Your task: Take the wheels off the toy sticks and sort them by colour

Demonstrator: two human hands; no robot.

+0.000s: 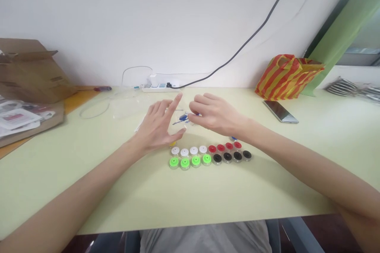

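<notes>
Small round pieces stand in two rows on the pale table: white [193,150] and red [221,148] behind, green [196,161] and black [227,157] in front. A yellow piece [172,144] and a blue one [234,138] show partly behind them. My left hand [160,122] is spread above the table, thumb and index finger apart, holding nothing. Beside it, my right hand [212,114] has its fingers curled together at a small blue item [183,118] that seems to lie on or in clear plastic. Whether the right fingers grip it is hidden.
A power strip [162,88] with a dark cable [237,52] sits by the wall. At the right are a striped bag [286,78] and a phone [280,111]. Cardboard boxes [32,73] stand at the left, near clear plastic [127,106].
</notes>
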